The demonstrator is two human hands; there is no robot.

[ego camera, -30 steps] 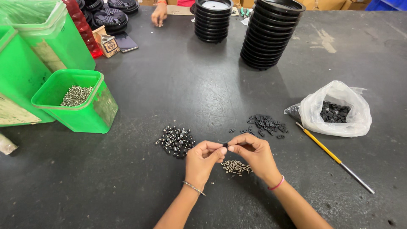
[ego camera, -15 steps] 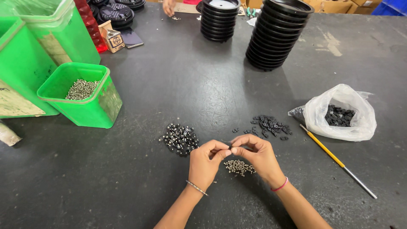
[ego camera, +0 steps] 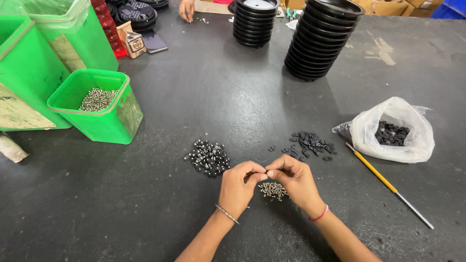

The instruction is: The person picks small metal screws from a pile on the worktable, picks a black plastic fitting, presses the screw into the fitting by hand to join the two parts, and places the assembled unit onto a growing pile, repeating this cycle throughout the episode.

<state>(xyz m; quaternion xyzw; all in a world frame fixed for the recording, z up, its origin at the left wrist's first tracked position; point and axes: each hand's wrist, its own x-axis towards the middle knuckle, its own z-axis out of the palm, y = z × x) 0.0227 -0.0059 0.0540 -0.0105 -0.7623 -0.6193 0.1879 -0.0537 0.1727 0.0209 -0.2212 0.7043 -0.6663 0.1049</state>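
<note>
Two hands meet fingertip to fingertip on a dark table [ego camera: 233, 102], directly above a small screw pile [ego camera: 274, 190], which serves as the reference point here. Far left of the screw pile stands a green tub [ego camera: 109, 119] holding more silver screws, with larger green bins [ego camera: 29, 73] behind it. Just left of the screw pile, beyond the wrist, lies a heap of black-and-silver assembled parts [ego camera: 208, 157]. The left hand [ego camera: 239, 187] is closed in a pinch, thumb against forefinger; the right hand [ego camera: 296, 179] is pinched the same way, touching it. Whatever sits between the fingertips is too small to identify. Up and right of the screw pile is a scatter of black clips [ego camera: 310, 144]. Further right lies a yellow-handled tool [ego camera: 383, 180], and beside it a clear bag [ego camera: 393, 131] of black clips. Well behind the screw pile stand two stacks of black discs [ego camera: 315, 41], and another person's hand [ego camera: 186, 9] rests at the far edge.
</note>
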